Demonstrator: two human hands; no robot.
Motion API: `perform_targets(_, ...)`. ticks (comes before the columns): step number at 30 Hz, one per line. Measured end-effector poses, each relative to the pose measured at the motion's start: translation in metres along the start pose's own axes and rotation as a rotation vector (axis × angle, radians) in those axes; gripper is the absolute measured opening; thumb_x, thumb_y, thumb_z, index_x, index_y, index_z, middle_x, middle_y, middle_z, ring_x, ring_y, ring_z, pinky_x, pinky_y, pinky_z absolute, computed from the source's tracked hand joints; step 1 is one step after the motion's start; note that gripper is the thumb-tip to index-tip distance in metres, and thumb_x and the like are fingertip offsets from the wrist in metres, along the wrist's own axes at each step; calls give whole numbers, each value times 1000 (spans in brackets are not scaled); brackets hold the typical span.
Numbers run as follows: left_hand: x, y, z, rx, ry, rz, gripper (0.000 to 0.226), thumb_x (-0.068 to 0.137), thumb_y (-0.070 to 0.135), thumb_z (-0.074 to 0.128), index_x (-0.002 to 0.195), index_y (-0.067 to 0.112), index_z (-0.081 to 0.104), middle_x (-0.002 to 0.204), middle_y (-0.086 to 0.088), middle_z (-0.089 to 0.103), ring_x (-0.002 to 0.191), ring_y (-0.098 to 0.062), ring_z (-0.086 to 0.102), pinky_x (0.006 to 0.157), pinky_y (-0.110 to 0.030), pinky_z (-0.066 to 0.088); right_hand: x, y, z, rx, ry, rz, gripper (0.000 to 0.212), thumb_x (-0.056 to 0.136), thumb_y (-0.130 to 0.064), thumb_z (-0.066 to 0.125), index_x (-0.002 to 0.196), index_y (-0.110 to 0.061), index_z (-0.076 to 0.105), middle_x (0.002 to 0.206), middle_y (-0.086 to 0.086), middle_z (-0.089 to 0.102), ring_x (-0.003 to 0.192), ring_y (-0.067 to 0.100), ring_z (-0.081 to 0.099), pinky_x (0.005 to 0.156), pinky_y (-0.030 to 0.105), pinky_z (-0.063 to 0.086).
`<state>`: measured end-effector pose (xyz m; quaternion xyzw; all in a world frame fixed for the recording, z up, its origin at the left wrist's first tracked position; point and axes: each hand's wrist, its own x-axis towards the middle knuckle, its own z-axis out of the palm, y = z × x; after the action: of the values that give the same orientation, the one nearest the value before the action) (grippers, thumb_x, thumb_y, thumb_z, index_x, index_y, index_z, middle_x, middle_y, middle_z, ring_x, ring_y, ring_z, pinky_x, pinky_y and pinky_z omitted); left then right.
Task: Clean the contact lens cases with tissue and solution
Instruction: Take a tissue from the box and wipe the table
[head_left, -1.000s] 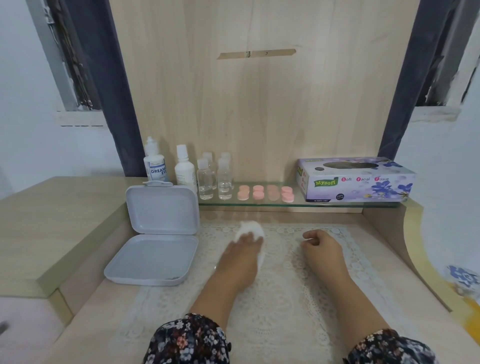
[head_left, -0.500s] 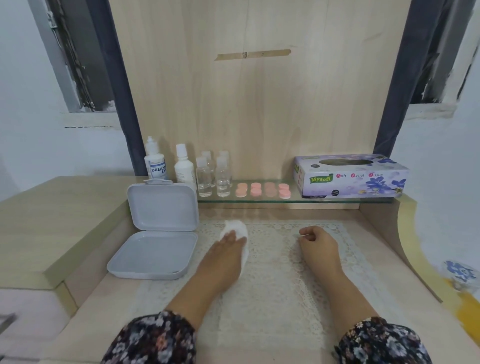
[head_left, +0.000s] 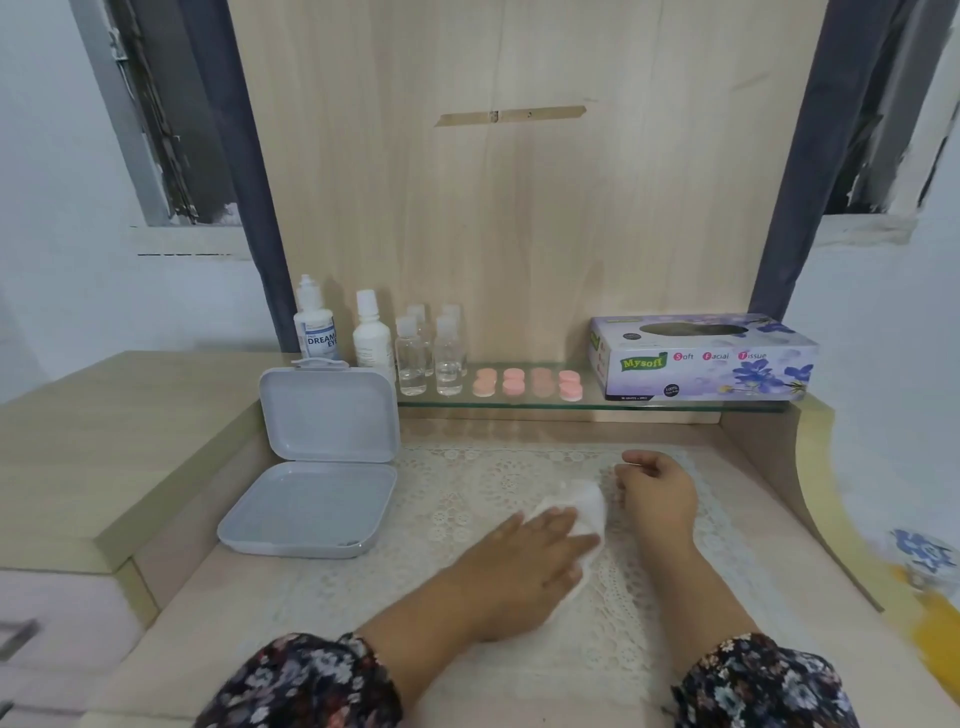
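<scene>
My left hand (head_left: 524, 561) lies flat on a white tissue (head_left: 587, 506), pressing it onto the lace mat (head_left: 467, 499) in the middle of the desk. My right hand (head_left: 657, 493) rests as a loose fist just right of the tissue, nothing visible in it. Several pink contact lens cases (head_left: 527, 383) stand in a row on the glass shelf (head_left: 571, 405) at the back. Left of them are two white solution bottles (head_left: 371, 338) and several small clear bottles (head_left: 431, 358).
An open grey plastic box (head_left: 317, 467) sits at the desk's left, lid upright against the raised wooden side surface (head_left: 104, 441). A purple tissue box (head_left: 701, 358) stands on the shelf's right end. A wooden back panel rises behind the shelf.
My left hand has slid the tissue to the right across the mat, from near the grey box to beside my right hand. The right hand has stayed put.
</scene>
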<state>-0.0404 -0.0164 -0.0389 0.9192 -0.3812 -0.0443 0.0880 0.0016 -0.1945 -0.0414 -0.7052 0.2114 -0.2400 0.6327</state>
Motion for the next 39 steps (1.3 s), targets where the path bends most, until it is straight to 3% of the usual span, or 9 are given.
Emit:
perform_targets(4,-10,-30,-6,69,-49,-273,59,101,55,12,153,32,-3,160,-3,-18,147,-14,-17,118,-32,-11,0,1,-2,-13,-10,-5,17,87,-6,58,97,-18,64,89,7,67,68,18,57,58,25,43)
perform_targets(7,1,-60,-11,70,-49,-521,68,97,61,7,153,26,-7,159,-15,-19,147,-25,-16,119,-40,-9,-1,1,-2,-14,-14,-2,17,87,-6,58,96,-18,64,89,7,67,69,18,57,59,25,45)
perform_targets(9,16,-64,-13,53,-50,-594,73,94,66,5,153,26,-7,159,-17,-18,147,-27,-16,119,-45,-10,0,1,-1,-2,-7,7,16,86,-6,58,96,-18,65,88,9,67,68,20,57,61,27,46)
perform_targets(14,50,-8,-10,71,-80,-406,68,92,67,-3,152,35,-6,160,-6,-15,148,-21,-15,114,-56,-15,-3,0,2,118,31,-6,9,88,-16,58,82,-18,65,83,6,69,74,21,61,74,36,51)
perform_targets(21,15,30,-3,16,-192,-106,53,96,61,-1,147,50,-7,159,10,-19,144,-8,-22,112,-50,-23,-1,-2,-2,344,70,66,14,92,-16,56,80,-15,64,83,9,67,78,22,61,75,32,49)
perform_targets(24,-10,8,-9,33,-213,-155,51,98,58,0,147,49,-10,158,8,-23,143,-7,-25,114,-48,-21,-1,-2,-3,312,45,68,15,92,-17,56,80,-15,63,80,6,66,73,19,60,77,34,50)
perform_targets(29,-13,-44,-21,74,-169,-483,60,100,54,7,151,30,-15,155,-16,-27,144,-25,-25,117,-44,-13,-1,-2,-1,313,39,76,12,93,-16,54,90,-11,65,81,5,65,71,16,59,78,32,50)
perform_targets(32,9,-51,-22,12,-122,-610,68,97,61,4,152,25,-12,156,-18,-24,146,-29,-21,118,-46,-11,-2,-2,0,301,35,69,15,93,-17,53,95,-10,66,82,4,65,75,16,60,81,33,51)
perform_targets(39,50,-13,-15,83,-130,-366,56,98,56,1,151,40,-8,160,1,-18,148,-20,-16,115,-56,-13,-3,-1,-1,264,43,42,15,94,-19,53,88,-14,66,83,4,67,79,19,63,82,34,51)
